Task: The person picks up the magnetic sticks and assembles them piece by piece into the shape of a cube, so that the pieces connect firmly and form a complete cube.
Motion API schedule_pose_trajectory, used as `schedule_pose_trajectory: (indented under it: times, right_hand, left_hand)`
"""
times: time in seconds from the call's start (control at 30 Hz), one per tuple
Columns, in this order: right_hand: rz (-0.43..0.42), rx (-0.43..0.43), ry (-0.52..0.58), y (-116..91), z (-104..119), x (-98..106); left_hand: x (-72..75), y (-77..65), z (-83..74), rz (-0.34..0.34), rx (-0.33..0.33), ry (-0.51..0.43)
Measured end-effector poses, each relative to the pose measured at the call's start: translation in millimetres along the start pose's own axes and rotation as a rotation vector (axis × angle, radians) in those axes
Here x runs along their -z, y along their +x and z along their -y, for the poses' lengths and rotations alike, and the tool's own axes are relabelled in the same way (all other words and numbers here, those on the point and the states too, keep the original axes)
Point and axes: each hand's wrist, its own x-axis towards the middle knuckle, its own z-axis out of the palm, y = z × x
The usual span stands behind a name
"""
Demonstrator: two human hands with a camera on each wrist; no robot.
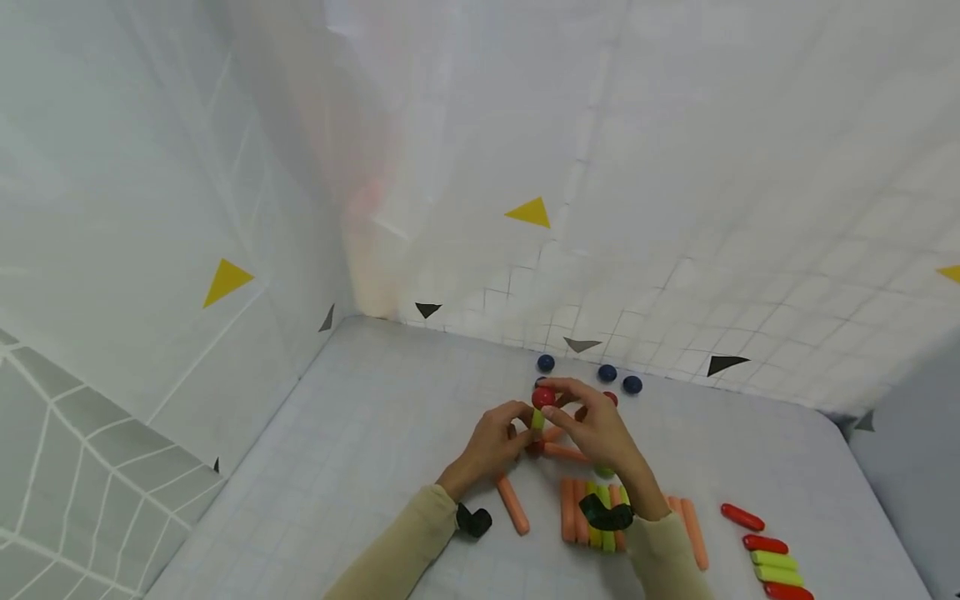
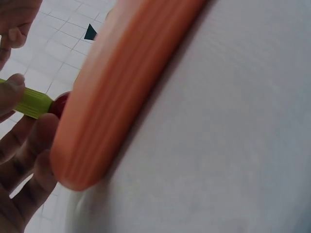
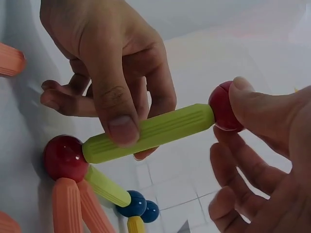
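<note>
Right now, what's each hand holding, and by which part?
Left hand: green stick, just below its middle. Right hand: red ball atop that stick, by its sides.

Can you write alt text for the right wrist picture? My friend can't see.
A left hand pinches a green stick while the right hand holds a red ball at one end. The other end meets another red ball, which touches orange sticks.
</note>
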Motion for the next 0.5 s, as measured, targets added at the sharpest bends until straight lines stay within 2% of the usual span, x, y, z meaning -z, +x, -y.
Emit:
schedule_pose_trajectory:
  times: [0.17,0.23,0.3,0.37,0.43,0.5]
  right_hand:
    - [-0.03,-0.015,0.012,-11,-4,6]
    - [-0.068,-0.062,0.003,-21,-7,8]
    - [-0.067,-0.151,-0.037,-35,-10,9]
    - [-0.005,-0.256,-0.088,-50,-12,6]
    - [0.102,-0.355,-0.144,-63,-13,0]
    - [0.192,-0.405,-0.198,-71,-12,-9]
  left_hand:
    - [-2.5,-1.4,-2.2,0.01,0.015,-0.017]
    - [-3.2,-2.4,-3.0,0.021,0.025,-0.016]
    - [-2.5,-3.8,-4.1,0.037,0.041,-0.01]
    - [-0.6,-5.4,-5.0,0.05,0.064,-0.005]
    - [2.2,-6.0,-6.0,0.056,0.077,0.016]
    - [5.1,-5.1,-5.8,0.046,0.08,0.048]
